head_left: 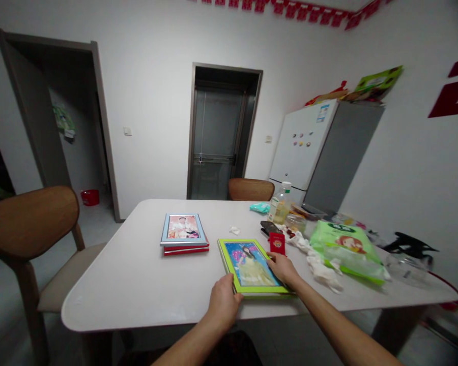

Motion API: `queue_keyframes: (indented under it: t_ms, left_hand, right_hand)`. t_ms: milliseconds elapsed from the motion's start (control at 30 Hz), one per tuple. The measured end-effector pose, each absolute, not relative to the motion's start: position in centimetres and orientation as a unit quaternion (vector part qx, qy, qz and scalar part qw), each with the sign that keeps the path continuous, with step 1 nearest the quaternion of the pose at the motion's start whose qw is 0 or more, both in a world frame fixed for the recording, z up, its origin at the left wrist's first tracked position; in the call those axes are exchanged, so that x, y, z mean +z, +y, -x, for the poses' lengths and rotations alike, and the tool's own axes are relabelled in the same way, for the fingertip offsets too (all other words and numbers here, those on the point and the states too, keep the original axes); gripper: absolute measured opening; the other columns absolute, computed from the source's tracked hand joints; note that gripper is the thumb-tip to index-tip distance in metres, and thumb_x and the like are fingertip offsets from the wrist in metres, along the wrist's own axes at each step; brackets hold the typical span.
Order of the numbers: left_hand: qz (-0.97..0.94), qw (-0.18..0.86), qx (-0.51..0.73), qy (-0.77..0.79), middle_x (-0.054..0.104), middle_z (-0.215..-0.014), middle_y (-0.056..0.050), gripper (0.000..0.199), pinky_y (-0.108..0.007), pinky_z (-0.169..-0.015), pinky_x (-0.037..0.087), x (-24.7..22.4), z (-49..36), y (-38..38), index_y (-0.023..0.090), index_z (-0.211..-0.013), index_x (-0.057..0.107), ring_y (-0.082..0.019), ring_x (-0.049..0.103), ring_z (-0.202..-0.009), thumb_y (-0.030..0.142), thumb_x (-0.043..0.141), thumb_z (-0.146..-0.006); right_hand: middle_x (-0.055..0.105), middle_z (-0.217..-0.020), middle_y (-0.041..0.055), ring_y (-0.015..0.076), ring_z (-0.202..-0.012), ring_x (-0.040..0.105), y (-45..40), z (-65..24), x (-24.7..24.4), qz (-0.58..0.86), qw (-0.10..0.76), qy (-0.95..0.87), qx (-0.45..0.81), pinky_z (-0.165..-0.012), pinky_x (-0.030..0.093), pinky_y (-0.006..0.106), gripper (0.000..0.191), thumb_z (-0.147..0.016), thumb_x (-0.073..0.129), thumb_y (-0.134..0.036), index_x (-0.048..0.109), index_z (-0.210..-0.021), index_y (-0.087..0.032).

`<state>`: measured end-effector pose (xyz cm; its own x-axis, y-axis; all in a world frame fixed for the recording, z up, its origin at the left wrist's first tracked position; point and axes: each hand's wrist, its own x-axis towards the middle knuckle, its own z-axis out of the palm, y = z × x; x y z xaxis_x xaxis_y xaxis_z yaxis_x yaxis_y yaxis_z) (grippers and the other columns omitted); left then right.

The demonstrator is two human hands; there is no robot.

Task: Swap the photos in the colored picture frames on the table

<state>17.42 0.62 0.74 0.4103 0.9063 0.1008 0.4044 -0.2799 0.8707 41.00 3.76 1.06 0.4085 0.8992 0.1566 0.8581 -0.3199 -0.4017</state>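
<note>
A white bench (137, 295) fills the foreground of a room, a pale refrigerator (303, 142) standing beyond its far right side and a wooden chair (57, 244) at its left end. Toward the bench's right side lies a green plastic package (347, 246), crumpled white tissues (320, 267) just beside it, with a clear bottle (279, 203) of yellowish liquid upright near the far edge. At the near edge, a person's hands grasp a lime-green picture frame (248, 267) showing a figure in a yellow dress: the left hand (225, 300) grips its near left corner, the right hand (282, 269) holds its right side. Left of it, apart, a light-blue picture frame (183, 229) with a portrait lies face up on red-edged frames (187, 250). A small red packet (277, 243) lies just beyond the right hand, near a dark phone (269, 227).
</note>
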Motion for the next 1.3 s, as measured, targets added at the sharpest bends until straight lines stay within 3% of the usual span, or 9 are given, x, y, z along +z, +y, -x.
queue_keyframes:
  t_ms: [267,367,500,667,833,967,1100,1200,1300]
  left_hand:
    - [-0.692,0.4,0.359,0.483,0.052,-0.118,-0.01,0.053,-0.028,-0.094,0.029,0.6,-13.4,2.7,0.013,-0.112,0.049,-0.022,0.044,-0.11,0.011,0.062,-0.06]
    - [-0.637,0.419,0.396,0.512,0.052,-0.116,-0.014,0.049,-0.028,-0.092,0.032,0.3,-10.3,5.4,0.01,-0.112,0.047,-0.022,0.047,-0.107,0.014,0.06,-0.065]
    - [-0.555,0.453,0.448,0.535,0.053,-0.112,-0.019,0.041,-0.027,-0.086,0.037,-0.1,-7.3,8.1,0.004,-0.107,0.048,-0.022,0.051,-0.102,0.015,0.057,-0.069]
    - [-0.456,0.518,0.51,0.514,0.061,-0.096,-0.014,0.032,-0.026,-0.077,0.043,-0.5,-6.2,8.9,0.007,-0.098,0.052,-0.018,0.058,-0.089,0.018,0.061,-0.068]
    - [-0.371,0.585,0.565,0.448,0.064,-0.071,-0.006,0.019,-0.027,-0.065,0.048,0.1,-6.6,8.0,0.011,-0.081,0.057,-0.015,0.062,-0.068,0.026,0.06,-0.07]
    - [-0.345,0.581,0.624,0.394,0.066,-0.079,-0.007,0.02,-0.029,-0.069,0.048,1.3,-7.1,6.2,0.013,-0.081,0.058,-0.018,0.062,-0.075,0.028,0.058,-0.069]
    - [-0.367,0.536,0.657,0.384,0.066,-0.085,-0.007,0.025,-0.03,-0.077,0.045,3.2,-6.8,3.4,0.013,-0.086,0.06,-0.023,0.058,-0.089,0.027,0.061,-0.065]
    - [-0.49,0.434,0.635,0.411,0.065,-0.092,-0.006,0.026,-0.031,-0.082,0.043,4.5,-6.0,0.9,0.015,-0.093,0.059,-0.023,0.057,-0.092,0.026,0.057,-0.07]
    - [-0.683,0.267,0.551,0.398,0.059,-0.107,-0.008,0.033,-0.032,-0.087,0.042,4.9,-5.2,-1.4,0.017,-0.109,0.051,-0.021,0.054,-0.099,0.021,0.046,-0.077]
  right_hand:
    - [0.06,-0.1,0.019,0.0263,-0.093,0.054,5.1,-36.4,2.2,0.772,0.189,-0.606,-0.034,-0.082,0.036,0.035,0.037,-0.075,0.04,-0.019,0.056,-0.105,-0.005]
    - [0.056,-0.109,0.013,0.0198,-0.101,0.048,7.3,-30.7,2.8,0.703,0.206,-0.679,-0.046,-0.09,0.03,0.028,0.036,-0.076,0.042,-0.021,0.054,-0.108,-0.009]
    - [0.055,-0.11,0.006,0.0167,-0.101,0.046,10.8,-23.2,3.2,0.621,0.212,-0.753,-0.044,-0.086,0.032,0.024,0.037,-0.072,0.05,-0.024,0.052,-0.109,-0.019]
    - [0.056,-0.097,0.0104,0.0207,-0.091,0.047,12.6,-19.5,3.6,0.595,0.208,-0.774,-0.058,-0.078,0.034,0.03,0.027,-0.069,0.05,-0.015,0.057,-0.096,-0.015]
    - [0.053,-0.092,0.0066,0.0179,-0.088,0.045,9.3,-18.6,3.6,0.541,0.208,-0.813,-0.049,-0.076,0.034,0.028,0.023,-0.067,0.051,-0.013,0.057,-0.089,-0.017]
    - [0.053,-0.09,0.0062,0.0175,-0.087,0.046,5.2,-18.2,4.0,0.489,0.281,-0.825,0.036,-0.077,0.036,0.03,0.027,-0.064,0.054,-0.011,0.057,-0.09,-0.017]
    - [0.05,-0.109,0.0094,0.0205,-0.102,0.044,2.8,-18.6,5.7,0.472,0.404,-0.759,0.196,-0.088,0.033,0.035,0.041,-0.065,0.057,-0.023,0.052,-0.106,-0.018]
    - [0.046,-0.12,0.0089,0.0206,-0.108,0.043,1.8,-19.4,7.6,0.466,0.517,-0.615,0.371,-0.088,0.035,0.038,0.05,-0.074,0.047,-0.039,0.04,-0.119,-0.022]
    - [0.047,-0.121,0.0081,0.0198,-0.105,0.048,0.6,-20.3,8.8,0.426,0.591,-0.479,0.49,-0.082,0.041,0.035,0.056,-0.076,0.037,-0.05,0.03,-0.125,-0.024]
